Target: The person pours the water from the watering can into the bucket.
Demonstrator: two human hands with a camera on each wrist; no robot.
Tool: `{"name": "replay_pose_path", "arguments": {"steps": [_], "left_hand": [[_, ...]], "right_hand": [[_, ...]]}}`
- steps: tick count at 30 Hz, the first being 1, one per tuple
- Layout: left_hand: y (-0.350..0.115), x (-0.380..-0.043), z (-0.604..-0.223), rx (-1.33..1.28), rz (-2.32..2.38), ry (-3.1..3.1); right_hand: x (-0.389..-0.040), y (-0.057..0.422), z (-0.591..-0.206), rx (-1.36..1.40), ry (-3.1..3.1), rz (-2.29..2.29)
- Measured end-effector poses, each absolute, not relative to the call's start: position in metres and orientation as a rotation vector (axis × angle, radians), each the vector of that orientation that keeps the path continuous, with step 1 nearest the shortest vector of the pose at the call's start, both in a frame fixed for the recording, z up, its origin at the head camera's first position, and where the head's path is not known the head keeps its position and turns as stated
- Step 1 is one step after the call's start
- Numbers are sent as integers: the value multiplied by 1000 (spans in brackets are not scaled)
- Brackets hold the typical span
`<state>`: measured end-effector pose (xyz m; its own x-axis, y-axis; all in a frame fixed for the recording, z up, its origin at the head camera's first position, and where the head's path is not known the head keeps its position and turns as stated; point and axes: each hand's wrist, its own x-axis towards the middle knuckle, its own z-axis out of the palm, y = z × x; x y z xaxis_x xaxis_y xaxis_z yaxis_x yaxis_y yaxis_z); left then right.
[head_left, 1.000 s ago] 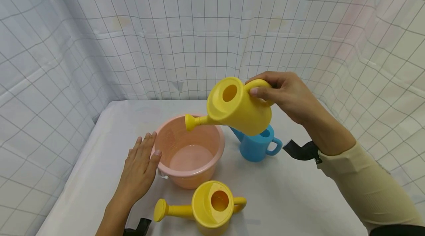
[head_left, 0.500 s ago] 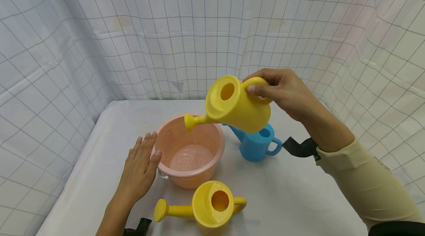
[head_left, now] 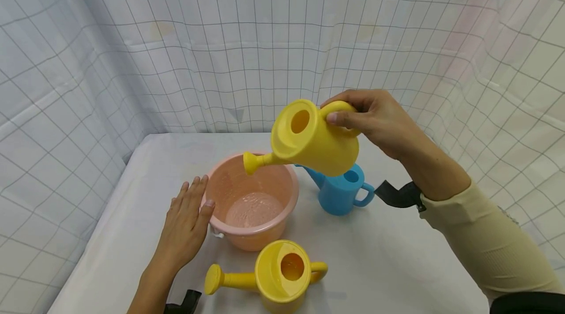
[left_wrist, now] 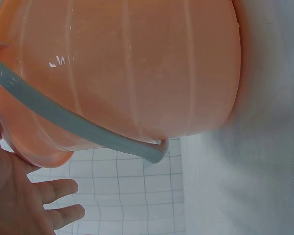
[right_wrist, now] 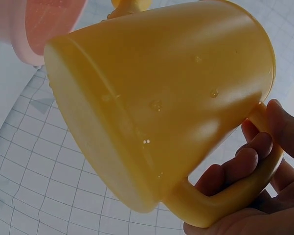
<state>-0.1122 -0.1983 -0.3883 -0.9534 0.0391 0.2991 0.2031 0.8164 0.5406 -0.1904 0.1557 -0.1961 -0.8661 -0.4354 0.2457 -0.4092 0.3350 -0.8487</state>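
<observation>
My right hand (head_left: 375, 120) grips the handle of a yellow watering can (head_left: 326, 149), its fingers curled through the loop in the right wrist view. The can is raised and tilted left, with its spout head over a pink bucket (head_left: 289, 206). Water with a rippled surface lies in the bottom of the bucket. Against the bucket's left rim rests my left hand (head_left: 187, 221), its fingers straight. Drops cling to the can's side (right_wrist: 186, 88) in the right wrist view. A grey bucket handle (left_wrist: 78, 122) hangs down along the bucket's outer wall in the left wrist view.
A second yellow watering can (head_left: 282, 279) stands in front of the bucket, spout to the left. Right of the bucket, partly behind the raised can, is a blue watering can (head_left: 337, 198). A white cloth covers the table (head_left: 397, 260); checked curtains (head_left: 282, 44) surround it.
My right hand has lifted slightly and moved a little left with the yellow watering can. The water in the bucket has turned from smooth to rippled. My left hand stays put.
</observation>
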Motion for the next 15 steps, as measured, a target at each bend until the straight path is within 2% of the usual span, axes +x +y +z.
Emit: {"name": "replay_pose_path", "arguments": {"steps": [15], "left_hand": [[-198,-111,-388,-184,-857,-2728]], "right_hand": [[-189,153,-193,-789,2542,-1607]]}}
